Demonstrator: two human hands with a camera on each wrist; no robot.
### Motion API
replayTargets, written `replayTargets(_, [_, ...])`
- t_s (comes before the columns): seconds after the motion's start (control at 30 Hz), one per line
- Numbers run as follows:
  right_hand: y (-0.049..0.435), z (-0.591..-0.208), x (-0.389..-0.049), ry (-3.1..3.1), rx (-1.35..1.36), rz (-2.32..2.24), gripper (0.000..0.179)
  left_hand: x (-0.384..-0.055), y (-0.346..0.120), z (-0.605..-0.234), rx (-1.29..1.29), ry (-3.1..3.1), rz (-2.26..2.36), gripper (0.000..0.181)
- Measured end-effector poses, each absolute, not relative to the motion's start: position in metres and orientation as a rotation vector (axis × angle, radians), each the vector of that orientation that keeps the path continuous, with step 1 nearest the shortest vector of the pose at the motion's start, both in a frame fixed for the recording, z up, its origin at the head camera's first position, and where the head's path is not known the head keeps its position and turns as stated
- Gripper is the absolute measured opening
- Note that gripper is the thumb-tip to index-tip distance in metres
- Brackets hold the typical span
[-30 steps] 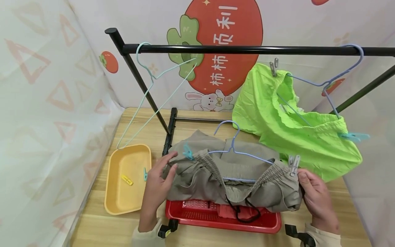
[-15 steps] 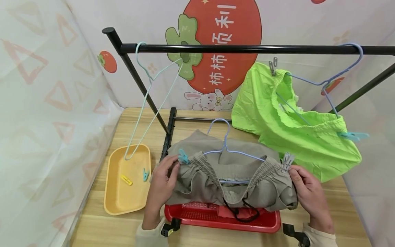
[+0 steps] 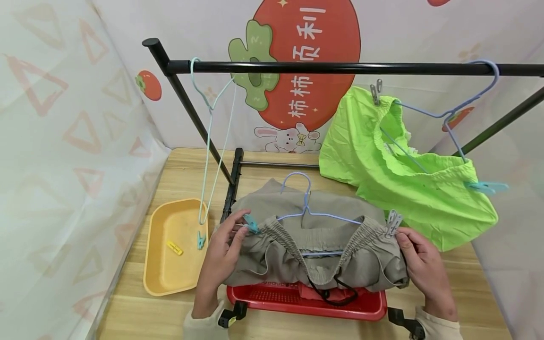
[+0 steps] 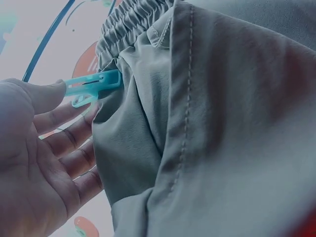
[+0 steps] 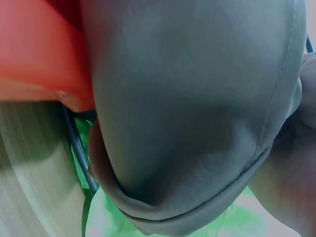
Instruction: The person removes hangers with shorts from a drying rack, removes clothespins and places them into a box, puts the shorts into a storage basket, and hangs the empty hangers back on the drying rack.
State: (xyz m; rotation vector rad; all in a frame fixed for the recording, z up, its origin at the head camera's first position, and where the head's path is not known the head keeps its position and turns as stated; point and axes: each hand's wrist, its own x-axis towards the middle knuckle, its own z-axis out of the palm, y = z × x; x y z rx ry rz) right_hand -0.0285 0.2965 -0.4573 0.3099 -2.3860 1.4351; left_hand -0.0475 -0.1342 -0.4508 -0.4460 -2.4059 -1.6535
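Observation:
Grey shorts (image 3: 327,226) with a gathered waistband and black drawstring hang on a lilac hanger (image 3: 307,208), spread over a red basket. A teal clothespin (image 3: 251,223) sits on the left side of the waistband and a grey clothespin (image 3: 393,223) on the right. My left hand (image 3: 223,252) pinches the teal clothespin's handles between thumb and finger; the left wrist view has the clothespin (image 4: 96,85) biting the cloth, other fingers spread behind. My right hand (image 3: 425,264) grips the shorts' right edge below the grey clothespin. In the right wrist view, cloth (image 5: 187,98) hides most of that hand.
A black rail (image 3: 297,68) crosses above, bearing a bare mint hanger (image 3: 208,141) and lime green shorts (image 3: 408,184) clipped to another hanger. At left stands a yellow tray (image 3: 165,274) with a yellow and a teal clothespin. The red basket (image 3: 297,307) holds red cloth.
My left hand has come from beside the shorts onto the teal clothespin. The shorts and lilac hanger have shifted left, with my right hand along. The mint hanger has swung round on the rail.

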Motion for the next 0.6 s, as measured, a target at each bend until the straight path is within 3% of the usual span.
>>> replayTargets(0.6, [0.2936,-0.4564,-0.0266,-2.356,0.226,1.427,0.017,-0.0481,-0.1338,-0.4545,-0.301,-2.345,-1.7,0.022])
